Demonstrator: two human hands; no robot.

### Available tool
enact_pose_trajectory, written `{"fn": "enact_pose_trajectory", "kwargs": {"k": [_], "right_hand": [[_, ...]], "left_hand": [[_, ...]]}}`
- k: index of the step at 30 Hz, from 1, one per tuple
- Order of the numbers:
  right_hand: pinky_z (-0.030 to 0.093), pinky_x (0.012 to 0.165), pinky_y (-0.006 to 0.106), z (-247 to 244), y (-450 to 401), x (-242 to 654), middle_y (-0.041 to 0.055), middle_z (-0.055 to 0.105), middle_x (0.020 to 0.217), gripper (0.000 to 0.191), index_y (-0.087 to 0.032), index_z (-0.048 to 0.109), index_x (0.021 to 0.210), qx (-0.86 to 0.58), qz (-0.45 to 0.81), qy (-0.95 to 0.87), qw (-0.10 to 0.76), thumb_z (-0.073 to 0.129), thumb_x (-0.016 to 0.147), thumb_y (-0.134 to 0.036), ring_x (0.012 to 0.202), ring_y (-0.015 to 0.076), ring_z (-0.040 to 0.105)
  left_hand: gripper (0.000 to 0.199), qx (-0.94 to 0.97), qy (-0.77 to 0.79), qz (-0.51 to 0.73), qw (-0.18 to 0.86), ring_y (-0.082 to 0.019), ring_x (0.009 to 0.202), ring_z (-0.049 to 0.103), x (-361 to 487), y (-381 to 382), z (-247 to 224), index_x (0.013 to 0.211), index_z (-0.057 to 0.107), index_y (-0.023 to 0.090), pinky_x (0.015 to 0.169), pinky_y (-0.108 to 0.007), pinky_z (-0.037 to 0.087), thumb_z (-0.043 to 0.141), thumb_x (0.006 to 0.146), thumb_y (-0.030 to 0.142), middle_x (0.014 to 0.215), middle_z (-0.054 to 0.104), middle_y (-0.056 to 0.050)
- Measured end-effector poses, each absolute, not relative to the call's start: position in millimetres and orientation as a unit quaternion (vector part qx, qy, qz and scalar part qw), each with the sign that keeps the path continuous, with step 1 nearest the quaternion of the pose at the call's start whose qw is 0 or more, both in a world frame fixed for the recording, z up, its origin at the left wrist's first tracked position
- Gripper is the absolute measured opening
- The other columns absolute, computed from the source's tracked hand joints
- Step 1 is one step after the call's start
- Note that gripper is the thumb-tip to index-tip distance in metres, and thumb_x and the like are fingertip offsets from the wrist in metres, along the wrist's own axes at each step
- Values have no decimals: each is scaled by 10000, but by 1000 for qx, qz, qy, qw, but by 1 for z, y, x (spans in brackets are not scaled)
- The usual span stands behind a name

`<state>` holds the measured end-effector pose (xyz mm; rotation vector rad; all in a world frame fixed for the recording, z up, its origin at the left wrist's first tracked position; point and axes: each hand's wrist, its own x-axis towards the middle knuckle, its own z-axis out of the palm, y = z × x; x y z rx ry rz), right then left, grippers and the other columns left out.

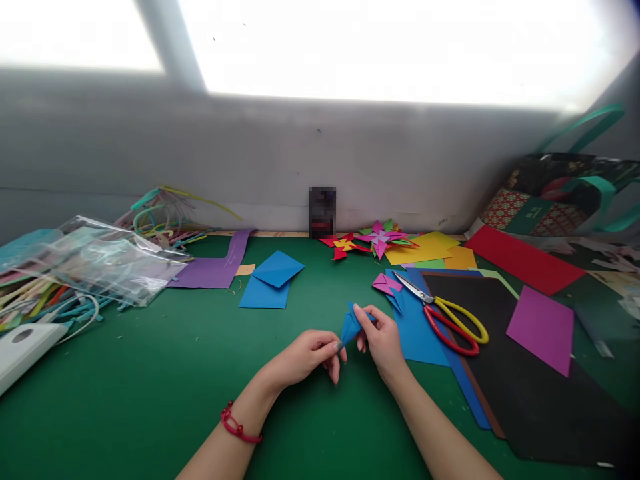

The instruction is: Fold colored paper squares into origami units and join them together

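Observation:
A small folded piece of blue paper point(351, 325) is held between my two hands, just above the green table. My left hand point(320, 353) pinches its lower tip between thumb and fingers. At its upper right, my right hand point(380, 337) grips the paper, thumb pressed near the top edge. Part of the paper is hidden behind the right fingers. Beyond the right hand lie a folded pink piece point(387, 283) and a folded blue piece point(396, 301). Two blue paper squares point(278, 269) overlap farther back, to the left.
Scissors point(440, 317) with red and yellow handles lie on paper sheets at right, beside black sheets point(525, 387). Folded paper stars point(380, 235) and a dark pixelated object point(323, 212) stand by the wall. Clear plastic bags point(115, 260) and a white device point(30, 350) are left.

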<state>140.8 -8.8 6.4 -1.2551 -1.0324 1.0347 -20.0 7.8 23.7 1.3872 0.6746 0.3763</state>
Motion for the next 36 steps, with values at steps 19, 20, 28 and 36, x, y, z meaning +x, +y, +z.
{"fn": "enact_pose_trajectory", "kwargs": {"k": [19,20,28,36], "right_hand": [[281,316,193,7,-7,141,-55,448,387,314,-190,497,612,-549,408,-441,581,534,752,-468,304,77,388],[283,317,195,7,-7,140,-54,448,386,316,-190,497,612,-549,409,-442,580,531,752,-471,304,80,388],[282,337,189,7,-8,140,-69,426,345,315,-189,495,608,-553,413,-438,577,520,767,-461,294,79,386],[276,314,192,5,-8,140,-61,454,335,327,-187,498,620,-549,421,-442,571,501,776,-474,275,86,413]], "left_hand": [[351,662,340,218,631,-120,578,546,-14,5,16,814,538,134,584,-230,428,319,853,406,630,621,-43],[354,660,343,220,631,-120,575,546,-13,5,16,805,535,134,578,-228,427,326,849,417,628,620,-44],[328,607,365,247,661,-109,478,533,-6,6,9,720,493,142,490,-203,398,370,829,426,527,597,-25],[323,600,396,278,637,-97,369,462,-6,3,9,675,500,154,422,-195,357,394,812,426,412,517,23]]}}
